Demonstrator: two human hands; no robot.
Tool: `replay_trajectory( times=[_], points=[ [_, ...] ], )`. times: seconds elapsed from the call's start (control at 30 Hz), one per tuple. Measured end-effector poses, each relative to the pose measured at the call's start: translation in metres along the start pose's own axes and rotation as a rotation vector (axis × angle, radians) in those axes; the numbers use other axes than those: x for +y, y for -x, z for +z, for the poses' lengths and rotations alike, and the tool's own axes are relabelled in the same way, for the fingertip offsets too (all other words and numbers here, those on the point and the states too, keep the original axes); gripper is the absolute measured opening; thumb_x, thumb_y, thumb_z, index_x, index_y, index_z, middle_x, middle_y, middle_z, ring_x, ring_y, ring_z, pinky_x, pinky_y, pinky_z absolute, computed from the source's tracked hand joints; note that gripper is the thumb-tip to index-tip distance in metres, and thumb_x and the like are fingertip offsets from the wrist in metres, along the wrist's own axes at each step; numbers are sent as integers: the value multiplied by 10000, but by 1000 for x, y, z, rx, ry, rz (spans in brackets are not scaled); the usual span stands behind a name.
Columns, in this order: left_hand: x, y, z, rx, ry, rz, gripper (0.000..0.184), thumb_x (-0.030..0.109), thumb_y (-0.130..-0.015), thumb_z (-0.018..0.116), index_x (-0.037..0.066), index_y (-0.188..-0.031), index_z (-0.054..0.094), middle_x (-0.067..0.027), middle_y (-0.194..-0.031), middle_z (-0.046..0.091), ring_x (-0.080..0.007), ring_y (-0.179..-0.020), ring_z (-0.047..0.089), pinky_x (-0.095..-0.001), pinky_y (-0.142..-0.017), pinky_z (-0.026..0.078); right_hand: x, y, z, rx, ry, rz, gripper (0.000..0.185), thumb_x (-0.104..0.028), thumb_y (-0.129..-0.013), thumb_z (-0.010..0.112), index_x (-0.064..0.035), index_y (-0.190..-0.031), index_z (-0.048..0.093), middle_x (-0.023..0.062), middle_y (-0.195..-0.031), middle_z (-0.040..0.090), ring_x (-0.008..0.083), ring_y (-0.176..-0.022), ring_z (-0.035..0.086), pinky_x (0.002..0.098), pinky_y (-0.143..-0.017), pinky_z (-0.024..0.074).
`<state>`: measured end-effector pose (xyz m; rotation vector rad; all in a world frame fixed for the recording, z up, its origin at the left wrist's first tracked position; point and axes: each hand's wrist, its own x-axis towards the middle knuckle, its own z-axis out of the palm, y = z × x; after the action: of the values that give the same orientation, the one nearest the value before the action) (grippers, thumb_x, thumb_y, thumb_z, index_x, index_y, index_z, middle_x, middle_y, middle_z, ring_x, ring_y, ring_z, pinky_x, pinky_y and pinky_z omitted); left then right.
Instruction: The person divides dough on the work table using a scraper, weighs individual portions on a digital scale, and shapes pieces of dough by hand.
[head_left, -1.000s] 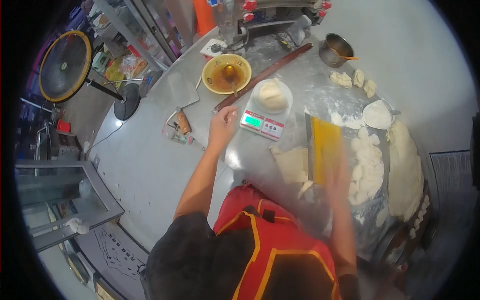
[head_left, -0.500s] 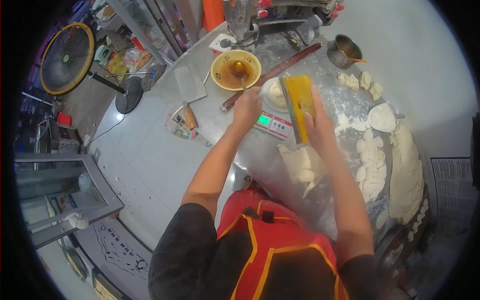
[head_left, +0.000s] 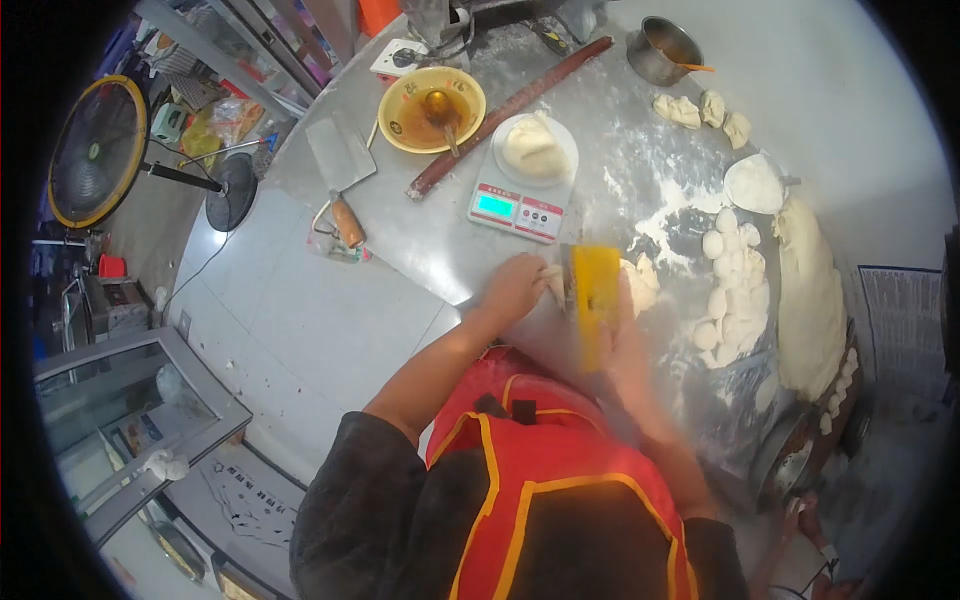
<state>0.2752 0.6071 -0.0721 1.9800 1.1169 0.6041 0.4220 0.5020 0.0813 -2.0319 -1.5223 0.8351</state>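
My right hand (head_left: 626, 345) is wrapped round a yellow dough scraper (head_left: 596, 300), slightly blurred, held upright over the near part of the metal table. Just left of the blade, my left hand (head_left: 514, 288) has its fingers closed on a small end of dough (head_left: 555, 284). More of the dough piece (head_left: 641, 284) shows to the right of the scraper, partly covered by it and my right hand. Beyond my hands stands a kitchen scale (head_left: 516, 211) with its display lit. A lump of dough (head_left: 535, 148) rests on the scale's round white plate (head_left: 569, 160).
A dark red rolling pin (head_left: 510, 115) lies behind the scale. Left of it are a yellow bowl (head_left: 397, 100) with a ladle in brown liquid and a cleaver (head_left: 340, 155). At right are small dough balls (head_left: 735, 290) and a long dough slab (head_left: 808, 300). Another person's hands (head_left: 803, 520) appear lower right.
My left hand has come back from beside the scale plate to the dough piece and closed on its end. The scraper has moved down and toward me, away from the scale.
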Motion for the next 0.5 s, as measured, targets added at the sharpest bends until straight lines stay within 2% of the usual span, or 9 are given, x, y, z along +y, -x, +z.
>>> replay_trajectory(
  times=[0.03, 0.2, 0.33, 0.43, 0.5],
  points=[
    [3, 4, -1, 8, 4, -28, 184, 172, -779, 655, 70, -927, 620, -120, -897, 602, -332, -863, 572, -420, -751, 457, 4, 4, 7, -58, -65, 88, 674, -90, -883, 426, -122, -1469, 95, 325, -1143, 529, 462, -906, 587, 466, -782, 467],
    [7, 11, -8, 71, -34, -61, 125, 166, -775, 660, 87, -868, 635, -99, -843, 605, -312, -785, 589, -409, -692, 470, 0, 4, 22, -115, -74, 165, 660, -93, -887, 418, -58, -1461, 94, 320, -1271, 438, 462, -1104, 487, 453, -919, 409],
    [9, 16, -13, 121, -35, -68, 126, 169, -768, 671, 89, -862, 644, -100, -826, 603, -305, -761, 595, -403, -677, 473, -12, 6, 26, -195, 4, 207, 661, -84, -881, 428, -56, -1461, 111, 300, -1269, 449, 465, -1119, 472, 455, -940, 398],
    [1, 22, -9, 111, -35, -99, 145, 174, -766, 678, 92, -884, 654, -99, -824, 603, -304, -751, 596, -400, -673, 474, 5, 13, 43, -154, 54, 17, 669, -61, -868, 444, -79, -1461, 134, 292, -1245, 465, 462, -1091, 487, 465, -923, 408],
    [-2, 22, -7, 107, -47, -121, 154, 177, -770, 675, 94, -899, 657, -98, -834, 608, -300, -754, 600, -395, -675, 476, 4, 5, 54, -206, 163, 116, 673, -38, -855, 442, -99, -1459, 152, 287, -1218, 481, 457, -1071, 496, 470, -902, 418]
  ],
)
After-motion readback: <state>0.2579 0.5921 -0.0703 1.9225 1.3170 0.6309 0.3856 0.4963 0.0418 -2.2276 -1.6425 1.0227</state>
